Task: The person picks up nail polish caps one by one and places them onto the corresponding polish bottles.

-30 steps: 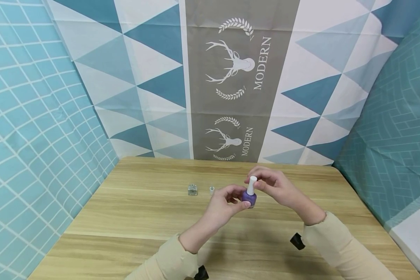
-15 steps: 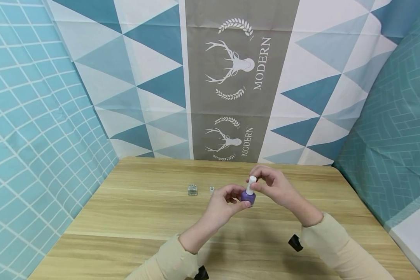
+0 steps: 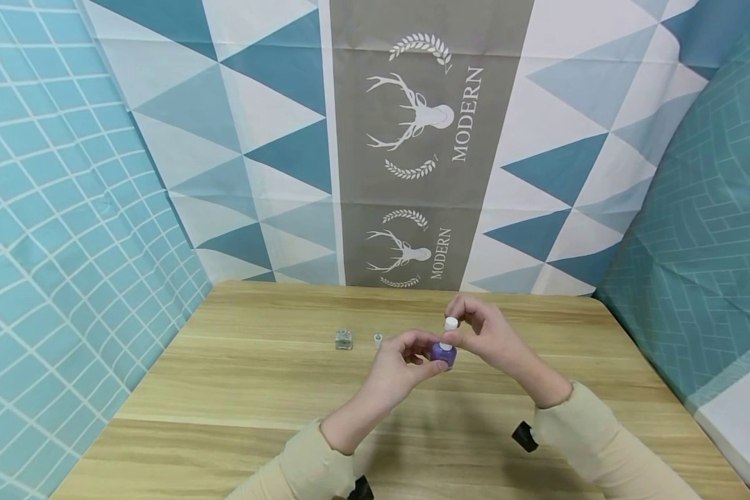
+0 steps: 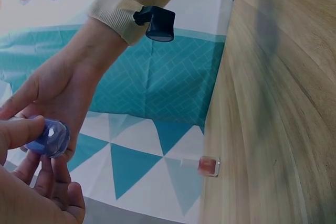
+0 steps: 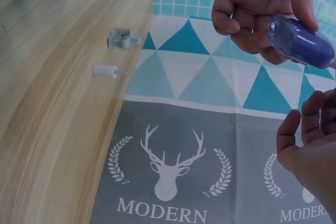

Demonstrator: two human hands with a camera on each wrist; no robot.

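Note:
A purple nail polish bottle (image 3: 442,355) is pinched between the thumb and fingers of my left hand (image 3: 396,371), held above the table. Its white cap (image 3: 451,324) stands on the bottle's neck, pinched by my right hand (image 3: 490,340), whose thumb covers part of it. The right wrist view shows the bottle's glass base and purple body, while the cap is out of sight there. Left of the hands, on the table, stand a clear glass bottle (image 3: 344,339) without a cap and a loose white brush cap (image 5: 105,71).
The wooden table (image 3: 244,403) ends at patterned cloth hangings (image 3: 400,153) behind and at both sides. A small reddish bottle with a pale cap (image 4: 209,166) stands on the table in the left wrist view.
My right hand has shifted slightly left, and its thumb now covers the cap's lower part. The cap stands more upright. My left hand has barely moved.

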